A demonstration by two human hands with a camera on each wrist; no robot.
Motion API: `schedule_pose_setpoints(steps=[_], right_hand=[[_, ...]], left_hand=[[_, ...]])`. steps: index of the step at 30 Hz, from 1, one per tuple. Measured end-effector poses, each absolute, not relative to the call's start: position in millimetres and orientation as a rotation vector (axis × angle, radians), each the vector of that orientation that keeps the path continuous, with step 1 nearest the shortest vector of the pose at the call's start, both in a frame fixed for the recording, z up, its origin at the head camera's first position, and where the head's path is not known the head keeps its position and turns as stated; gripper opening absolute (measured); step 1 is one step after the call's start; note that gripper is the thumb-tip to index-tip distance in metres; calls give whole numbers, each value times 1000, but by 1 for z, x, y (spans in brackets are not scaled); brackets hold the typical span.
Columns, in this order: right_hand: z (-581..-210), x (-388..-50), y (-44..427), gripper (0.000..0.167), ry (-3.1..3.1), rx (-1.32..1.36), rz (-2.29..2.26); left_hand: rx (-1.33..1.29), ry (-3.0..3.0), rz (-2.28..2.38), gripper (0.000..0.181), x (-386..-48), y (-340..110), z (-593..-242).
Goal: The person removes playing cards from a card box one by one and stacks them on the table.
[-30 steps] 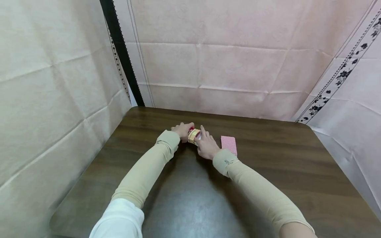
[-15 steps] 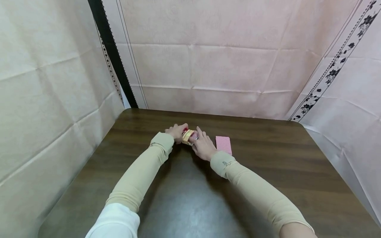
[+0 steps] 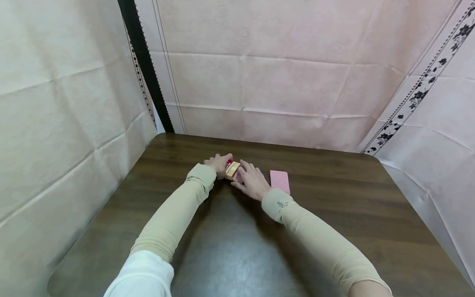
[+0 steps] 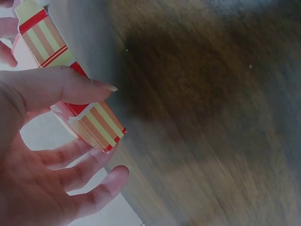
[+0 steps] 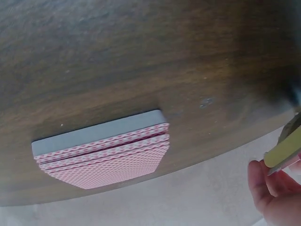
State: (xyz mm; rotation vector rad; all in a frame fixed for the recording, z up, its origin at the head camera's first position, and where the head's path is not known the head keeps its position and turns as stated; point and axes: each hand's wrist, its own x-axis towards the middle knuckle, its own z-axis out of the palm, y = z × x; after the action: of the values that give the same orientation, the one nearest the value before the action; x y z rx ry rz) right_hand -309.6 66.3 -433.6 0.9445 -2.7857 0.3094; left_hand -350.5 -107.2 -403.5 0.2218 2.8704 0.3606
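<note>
A small red and yellow striped playing-card box (image 3: 232, 170) is held at its left end by my left hand (image 3: 218, 163). In the left wrist view, the thumb (image 4: 70, 85) lies across the striped box (image 4: 44, 40), with fingers under its lower end. My right hand (image 3: 253, 181) is at the box's right end, its fingers fairly straight and touching it, its thumb spread toward me. Fingers (image 5: 257, 183) touch a yellow flap (image 5: 288, 147) at the right wrist view's edge. Right of that hand lies a deck of pink-patterned playing cards (image 3: 280, 181), squarely stacked. The box's inside is hidden.
The dark wooden table (image 3: 237, 247) has rounded far corners. Pale creased cloth (image 3: 278, 82) hangs behind it and on both sides. A black strip (image 3: 148, 66) runs down at the back left corner.
My right hand has shifted its fingers on the box end, and its thumb now spreads out toward me. The left hand keeps its grip. The separate deck stays put; the head view has shifted slightly.
</note>
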Motion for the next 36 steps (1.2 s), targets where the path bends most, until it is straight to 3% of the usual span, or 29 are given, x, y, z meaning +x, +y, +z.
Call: schedule_pose_setpoints(steps=[13, 18, 26, 36], right_hand=[[-434, -310, 73, 47, -2702, 960, 209], [-432, -311, 71, 58, -2729, 981, 254], [-432, -312, 76, 43, -2714, 985, 272], [-434, -313, 87, 42, -2669, 945, 290]], left_hand=[[187, 2865, 362, 57, -352, -115, -405], [205, 2864, 365, 55, -350, -115, -403], [166, 2872, 359, 58, -351, -124, -402], [108, 2862, 373, 61, -349, -126, -400]])
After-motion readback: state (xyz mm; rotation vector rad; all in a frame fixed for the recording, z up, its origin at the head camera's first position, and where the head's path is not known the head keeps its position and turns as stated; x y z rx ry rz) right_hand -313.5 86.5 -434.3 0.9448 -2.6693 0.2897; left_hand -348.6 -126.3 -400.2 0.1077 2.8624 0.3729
